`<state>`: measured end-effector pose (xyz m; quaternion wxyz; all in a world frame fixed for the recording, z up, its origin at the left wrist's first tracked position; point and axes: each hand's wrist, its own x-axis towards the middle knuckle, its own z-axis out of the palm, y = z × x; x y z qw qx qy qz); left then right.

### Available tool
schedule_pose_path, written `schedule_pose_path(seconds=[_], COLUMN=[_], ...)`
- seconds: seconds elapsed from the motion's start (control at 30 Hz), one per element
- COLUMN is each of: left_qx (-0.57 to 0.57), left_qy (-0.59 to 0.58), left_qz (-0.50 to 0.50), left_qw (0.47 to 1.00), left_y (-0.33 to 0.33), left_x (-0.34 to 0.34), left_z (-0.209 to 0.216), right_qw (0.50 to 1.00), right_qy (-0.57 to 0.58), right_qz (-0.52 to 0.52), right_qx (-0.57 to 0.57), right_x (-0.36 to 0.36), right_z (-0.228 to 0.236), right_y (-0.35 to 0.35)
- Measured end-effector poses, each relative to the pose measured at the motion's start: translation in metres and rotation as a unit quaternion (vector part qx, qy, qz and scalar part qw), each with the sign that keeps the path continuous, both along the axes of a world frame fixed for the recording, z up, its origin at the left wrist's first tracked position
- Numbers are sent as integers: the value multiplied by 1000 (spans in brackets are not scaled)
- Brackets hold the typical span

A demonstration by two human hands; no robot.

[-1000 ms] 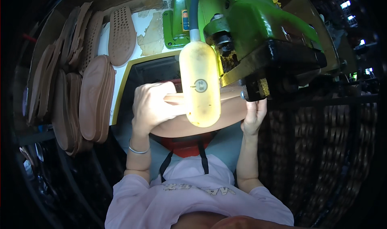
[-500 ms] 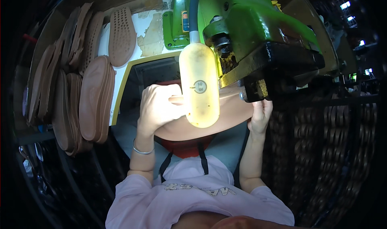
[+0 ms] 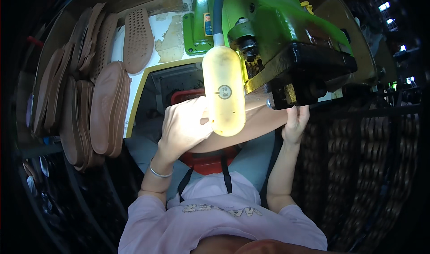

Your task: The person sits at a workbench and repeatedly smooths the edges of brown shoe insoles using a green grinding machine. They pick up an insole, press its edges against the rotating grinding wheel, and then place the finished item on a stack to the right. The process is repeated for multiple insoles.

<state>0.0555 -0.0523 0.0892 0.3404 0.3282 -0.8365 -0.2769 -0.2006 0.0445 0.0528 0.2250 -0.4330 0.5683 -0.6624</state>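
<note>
- tan piece [image 3: 256,123]: under lamp [image 3: 224,93], presumably for light; machine [image 3: 286,25] at its 1 o'clock.
- left hand [image 3: 182,128], 9 o'clock: grasping it.
- right hand [image 3: 295,125], 3 o'clock: pinching it, likely steadying.

Insoles [image 3: 106,108] left, workpiece [image 3: 262,122] beneath lamp [image 3: 224,108]

The lamp [image 3: 224,97] has a smooth, translucent shell, seemingly plastic. Right of it, the machine's green body [image 3: 286,25] looks like glossy painted metal, and the black machine head [image 3: 313,68] shines too. Under the lamp, the tan piece [image 3: 262,125] appears smooth and matt. Left of the lamp, the stacked insoles [image 3: 106,106] have a soft sheen, the perforated insole [image 3: 138,41] is matt, and a rough, papery patch [image 3: 169,46] peels. Below the lamp sit a polished metal bracelet [image 3: 160,174] and matt shirt cloth [image 3: 210,193].
</note>
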Motion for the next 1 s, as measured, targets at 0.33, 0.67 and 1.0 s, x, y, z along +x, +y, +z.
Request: schedule_pose_path(seconds=[0.33,0.67,1.0], left_qx=[59,164,274], left_qy=[-10,15,112], left_qz=[-27,36,121], left_qw=[998,986,948], left_y=[-17,17,150], left_x=[29,74,19], left_z=[-7,-28,-88], right_qw=[998,995,987], right_qy=[-47,10,-86], right_qz=[48,97,127], right_qx=[13,19,55], right_x=[31,62,75], right_z=[-5,-18,6], right_y=[-4,-4,-25])
